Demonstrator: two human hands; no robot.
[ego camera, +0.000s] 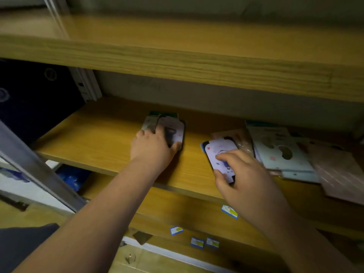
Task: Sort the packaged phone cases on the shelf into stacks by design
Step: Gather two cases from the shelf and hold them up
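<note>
Lying on the middle wooden shelf (102, 138): packaged phone cases in two groups, well apart.

Item 1, left group: a lilac case with dark rim (173, 131), long axis running front to back, tilted slightly; it rests on a small stack (149, 123) whose green-topped packet shows behind. The left hand (152, 147) grasps this case at its near end, thumb at the near right corner, fingers curled over the left side.

Item 2, right group: a second lilac case (218, 154) of like design, long axis front to back, its far end leaning left. The right hand (238, 172) pinches it, thumb on the near edge, fingers curled over the face. It lies at the left edge of an unsorted pile (285, 152): pale blue and pink packets fanned out, overlapping, several askew to the shelf front; some overhang the front edge at the right.

Open room: bare board between the two groups, and left of the stack up to a dark box (37, 99). An upper shelf board (177, 62) overhangs. Blue-edged labels (229, 211) sit on the lower board's front.
</note>
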